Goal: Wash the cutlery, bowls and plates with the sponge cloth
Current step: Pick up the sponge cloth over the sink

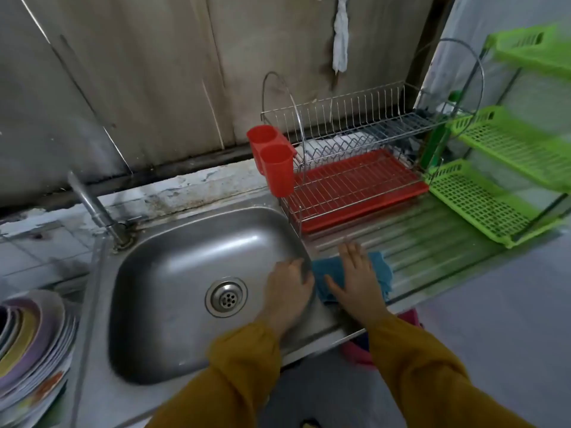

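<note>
two hands: both in view in mustard sleeves [247, 359], at the right side of the sink
left hand [289, 288]: lies on the right edge of the sink [173, 242], fingers loosely bent, nothing held
right hand [355, 278]: flat on the sponge cloth, fingers straight and slightly spread, pressing and not gripping
sponge cloth [381, 268]: blue, crumpled, on the ribbed draining board [432, 242] just right of the basin, partly under the right palm
plates [34, 335]: a coloured stack at the far left, beside the sink, well apart from both hands
drain [226, 297]: round, in the basin floor, near the left hand
tap [92, 202]: at the sink's back left corner, leaning left
dish rack [355, 125]: two-tier wire, behind the cloth, over a red tray [386, 199]
cutlery holder [276, 171]: two red cups on the rack's left end
green shelves [482, 205]: plastic tiers right of the rack
</note>
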Demonstrator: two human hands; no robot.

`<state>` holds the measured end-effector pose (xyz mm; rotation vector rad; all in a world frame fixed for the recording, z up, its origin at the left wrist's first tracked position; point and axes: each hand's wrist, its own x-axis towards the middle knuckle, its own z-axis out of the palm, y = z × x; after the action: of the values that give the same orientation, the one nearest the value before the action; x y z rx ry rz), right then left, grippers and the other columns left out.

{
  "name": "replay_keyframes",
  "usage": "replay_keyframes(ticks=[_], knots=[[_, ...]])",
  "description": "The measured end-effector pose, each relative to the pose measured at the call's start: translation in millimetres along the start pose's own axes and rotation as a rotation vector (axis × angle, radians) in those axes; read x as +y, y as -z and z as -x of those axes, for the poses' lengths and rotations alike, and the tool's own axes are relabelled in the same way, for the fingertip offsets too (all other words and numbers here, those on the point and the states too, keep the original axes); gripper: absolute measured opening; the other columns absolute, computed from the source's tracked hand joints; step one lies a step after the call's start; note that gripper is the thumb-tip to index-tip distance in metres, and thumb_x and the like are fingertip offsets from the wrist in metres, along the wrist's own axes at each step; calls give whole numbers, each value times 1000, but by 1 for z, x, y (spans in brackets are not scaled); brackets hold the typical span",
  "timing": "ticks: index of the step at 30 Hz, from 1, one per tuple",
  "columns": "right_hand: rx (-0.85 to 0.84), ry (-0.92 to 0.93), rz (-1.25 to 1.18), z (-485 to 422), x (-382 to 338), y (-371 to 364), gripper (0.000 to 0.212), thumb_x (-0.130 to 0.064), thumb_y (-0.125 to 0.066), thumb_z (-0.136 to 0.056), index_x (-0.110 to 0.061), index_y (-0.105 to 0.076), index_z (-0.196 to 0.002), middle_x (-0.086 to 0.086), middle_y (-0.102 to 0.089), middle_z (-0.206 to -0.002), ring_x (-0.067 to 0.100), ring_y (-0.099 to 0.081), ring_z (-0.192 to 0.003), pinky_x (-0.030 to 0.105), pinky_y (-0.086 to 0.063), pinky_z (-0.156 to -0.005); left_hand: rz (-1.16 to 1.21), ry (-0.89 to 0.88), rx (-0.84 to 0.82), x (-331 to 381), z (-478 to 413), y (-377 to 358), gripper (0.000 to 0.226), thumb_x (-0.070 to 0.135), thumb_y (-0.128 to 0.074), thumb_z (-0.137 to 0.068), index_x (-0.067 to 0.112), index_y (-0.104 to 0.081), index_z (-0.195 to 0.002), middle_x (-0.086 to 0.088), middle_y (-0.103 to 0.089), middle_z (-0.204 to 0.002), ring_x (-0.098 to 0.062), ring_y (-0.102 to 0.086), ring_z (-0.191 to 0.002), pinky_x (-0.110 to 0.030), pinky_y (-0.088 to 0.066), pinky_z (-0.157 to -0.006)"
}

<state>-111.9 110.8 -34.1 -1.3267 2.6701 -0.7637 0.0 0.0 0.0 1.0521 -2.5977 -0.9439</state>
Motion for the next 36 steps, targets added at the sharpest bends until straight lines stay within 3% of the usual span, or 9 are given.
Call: replay_keyframes(ticks=[3, 9, 15, 20, 23, 26, 29, 32, 36], knots=[[-238, -117, 124, 1, 8, -2, 113, -80, -10, -63, -15, -11, -155, 9, -5, -163, 36, 3, -149, 45, 3, -120, 251, 123, -94, 5, -10, -17, 24, 22, -56, -96, 4, -66, -107, -12, -68, -108, -22, -62, -93, -19, -38, -68], [-341, -111, 190, 2, 10, -1, 120, -82, -9, -53, -21, -15, -156, 7, -8, -163, 33, 1, -150, 42, 1, -120, 667, 535, -205, 10, -32, -31, 20, 21, -68, -91, 6, -60, -82, -14, -62, -82, -21, -58, -64, -23, -41, -50], [-329, -93, 117, 4, -4, -2, 57, -42, -48, -99, -21, -35, -150, 8, -17, -162, 33, -8, -149, 38, -4, -120, 652, 567, -270, 16, -32, -25, 19, 22, -71, -87, 10, -57, -81, -9, -57, -73, -14, -49, -58, -23, -38, -49], [-194, -156, -422, 9, -15, -3, 51, -21, -65, -91, -16, -51, -140, 10, -44, -149, 28, -32, -141, 39, -25, -117, 839, 568, -161, 24, -27, -11, 7, 10, -56, -95, 8, -58, -89, -19, -62, -106, -27, -60, -86, -35, -53, -74], [-128, -207, -808, 10, -33, 6, 47, -19, -65, -92, -30, -47, -134, -2, -51, -132, 14, -51, -120, 30, -44, -101, 911, 568, -92, 24, -21, 6, 22, 12, -52, -96, 2, -55, -116, -18, -61, -111, -34, -61, -103, -35, -53, -74], [-131, -224, -1042, 0, -57, 11, 45, -22, -67, -90, -44, -44, -122, -15, -55, -116, 1, -61, -101, 20, -53, -80, 984, 499, -19, 21, -8, 28, 8, 10, -52, -95, 9, -56, -102, -14, -63, -103, -28, -62, -93, -34, -53, -72], [-215, -180, -1117, -15, -83, 12, 57, -35, -76, -82, -29, -47, -131, -2, -59, -120, 4, -64, -102, 17, -54, -71, 1082, 377, 57, 9, 9, 54, 8, 6, -51, -95, 11, -55, -90, -10, -64, -90, -23, -62, -87, -36, -52, -76], [-368, -138, -1271, -19, -111, 13, 45, -18, -71, -84, -24, -50, -123, 3, -63, -111, 4, -68, -88, 16, -53, -64, 1097, 283, 126, -6, 30, 84, 14, 5, -50, -95, 14, -54, -86, -3, -61, -82, -17, -60, -80, -25, -49, -66], [-622, -164, -1416, -14, -153, -2, 62, -30, -74, -72, -26, -53, -130, 7, -68, -115, 23, -68, -103, 42, -58, -81, 1003, 246, 203, -35, 61, 119, 4, 14, -52, -97, 11, -55, -99, -8, -62, -90, -21, -60, -84, -29, -48, -66]])
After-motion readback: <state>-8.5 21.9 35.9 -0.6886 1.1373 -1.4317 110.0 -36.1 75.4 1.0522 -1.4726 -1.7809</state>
